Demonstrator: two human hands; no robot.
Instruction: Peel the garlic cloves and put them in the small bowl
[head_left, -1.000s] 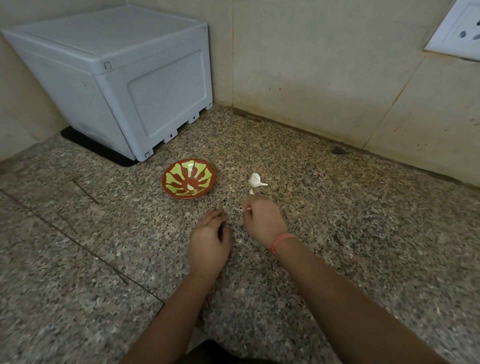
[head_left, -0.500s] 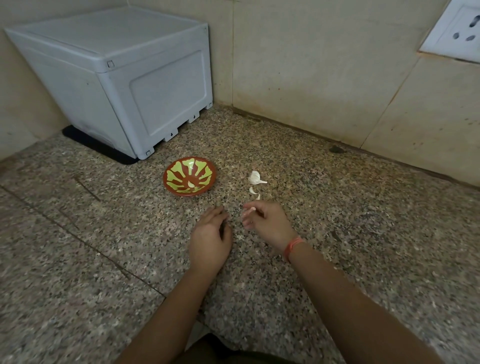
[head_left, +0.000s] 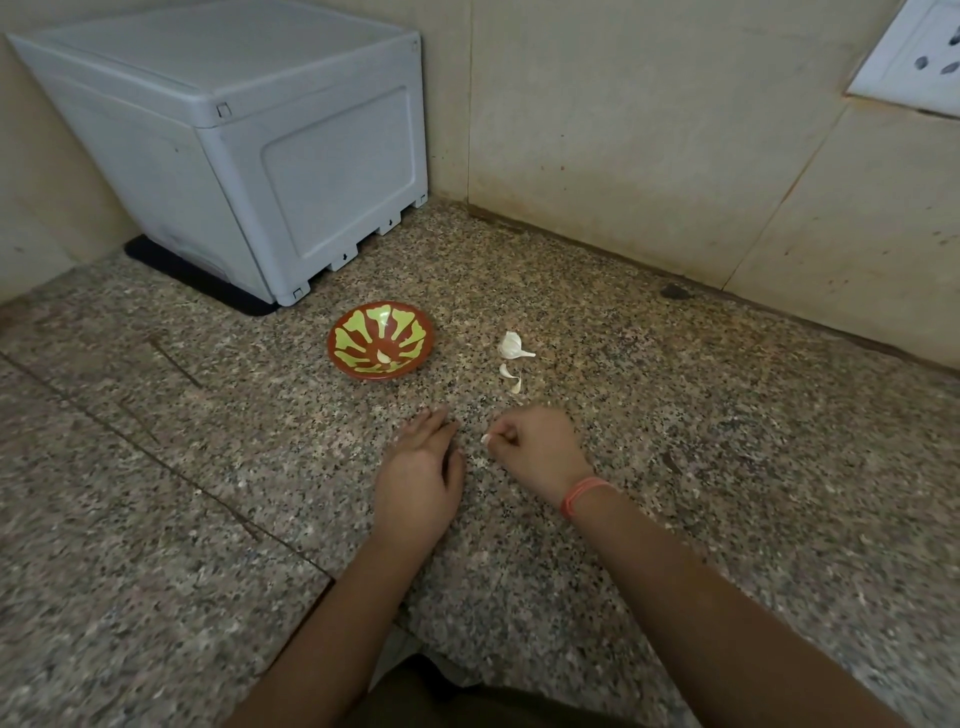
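White clove (head_left: 485, 439) is sitting pinched by the right hand (head_left: 537, 449), fingers curled; the bowl (head_left: 382, 325) is lying ahead and leftward, nearer the left hand (head_left: 420, 467), which is lying flat, holding nothing.

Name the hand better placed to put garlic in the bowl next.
Right. The right hand pinches a small white garlic piece; the left hand lies flat, holding nothing, though nearer the bowl.
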